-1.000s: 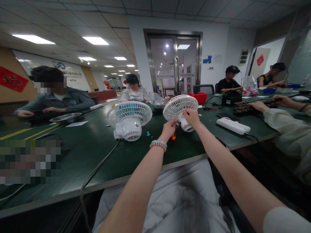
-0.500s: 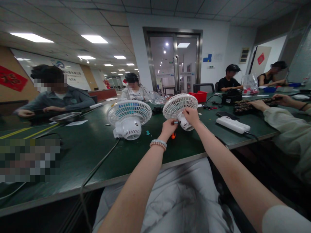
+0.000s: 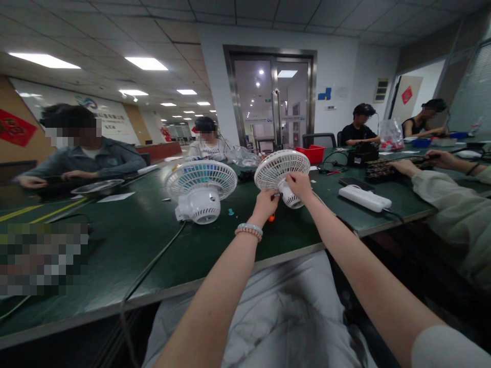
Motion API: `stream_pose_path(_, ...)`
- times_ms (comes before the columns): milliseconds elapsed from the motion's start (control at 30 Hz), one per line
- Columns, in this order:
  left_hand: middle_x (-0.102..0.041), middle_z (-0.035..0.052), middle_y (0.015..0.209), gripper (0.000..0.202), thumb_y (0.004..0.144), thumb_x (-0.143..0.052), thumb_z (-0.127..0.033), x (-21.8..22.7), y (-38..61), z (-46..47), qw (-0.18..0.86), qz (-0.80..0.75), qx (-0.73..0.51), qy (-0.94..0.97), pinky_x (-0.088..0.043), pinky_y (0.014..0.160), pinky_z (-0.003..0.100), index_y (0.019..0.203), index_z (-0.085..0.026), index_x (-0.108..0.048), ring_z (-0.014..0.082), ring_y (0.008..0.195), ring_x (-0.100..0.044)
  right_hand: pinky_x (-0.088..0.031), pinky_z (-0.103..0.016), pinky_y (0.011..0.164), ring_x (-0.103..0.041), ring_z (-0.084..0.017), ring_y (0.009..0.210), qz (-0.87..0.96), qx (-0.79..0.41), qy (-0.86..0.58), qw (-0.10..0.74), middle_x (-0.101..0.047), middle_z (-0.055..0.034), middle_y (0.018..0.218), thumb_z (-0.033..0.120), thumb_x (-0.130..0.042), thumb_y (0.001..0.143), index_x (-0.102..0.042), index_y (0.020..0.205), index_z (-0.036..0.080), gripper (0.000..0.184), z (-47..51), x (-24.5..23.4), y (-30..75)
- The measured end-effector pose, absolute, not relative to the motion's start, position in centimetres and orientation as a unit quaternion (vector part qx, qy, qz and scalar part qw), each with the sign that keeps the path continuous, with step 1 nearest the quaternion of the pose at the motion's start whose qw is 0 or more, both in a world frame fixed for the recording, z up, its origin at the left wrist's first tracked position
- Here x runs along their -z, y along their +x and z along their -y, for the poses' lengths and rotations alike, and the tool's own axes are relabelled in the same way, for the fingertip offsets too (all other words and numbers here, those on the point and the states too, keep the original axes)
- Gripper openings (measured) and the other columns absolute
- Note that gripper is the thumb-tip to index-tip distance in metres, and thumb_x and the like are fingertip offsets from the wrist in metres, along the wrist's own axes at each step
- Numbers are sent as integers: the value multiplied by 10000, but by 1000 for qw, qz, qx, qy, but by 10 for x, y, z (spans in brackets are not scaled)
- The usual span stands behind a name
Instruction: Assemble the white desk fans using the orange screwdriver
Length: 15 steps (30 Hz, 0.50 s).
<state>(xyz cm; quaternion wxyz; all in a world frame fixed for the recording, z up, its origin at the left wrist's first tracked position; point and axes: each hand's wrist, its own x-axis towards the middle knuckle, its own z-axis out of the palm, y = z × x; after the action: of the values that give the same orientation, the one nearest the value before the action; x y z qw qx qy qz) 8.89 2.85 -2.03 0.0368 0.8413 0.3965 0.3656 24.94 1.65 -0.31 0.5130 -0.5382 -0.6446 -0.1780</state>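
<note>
left hand [image 3: 264,203] hiding most of an orange tool [image 3: 271,217], right hand [image 3: 299,185] covering the fan housing [image 3: 290,199], blur [image 3: 42,258] masking the tabletop [image 3: 153,245] at left

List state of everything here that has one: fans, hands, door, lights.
held fan: tilted, grille on, gripped at its motor housing.
second fan: resting on the table, grille tilted up, untouched.
left hand: shut on orange-handled tool, tip at the held fan.
right hand: shut on held fan.
glass door: shut.
ceiling lights: on.
</note>
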Motion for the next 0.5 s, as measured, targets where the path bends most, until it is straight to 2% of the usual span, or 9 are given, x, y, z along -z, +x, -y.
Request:
stream_pose_path(200,-643,28,887,218,755,-531,-207,22,89,-30,80,-384,-395,831,-459,769,240,951,-176,-620,119,780,-573,-302,-261,561,-490,-147,596,642,187,-537,515,-567,-33,603,277,-381,848,-515,576,189,316,-16,4,249)
stream_pose_path(500,-615,46,907,201,739,-540,-211,20,92,-27,44,-387,-393,833,-452,769,238,906,-167,-644,113,742,-555,-304,-262,584,-508,-150,623,645,186,-541,507,-580,-36,621,275,-384,846,-530,590,182,309,-19,4,251)
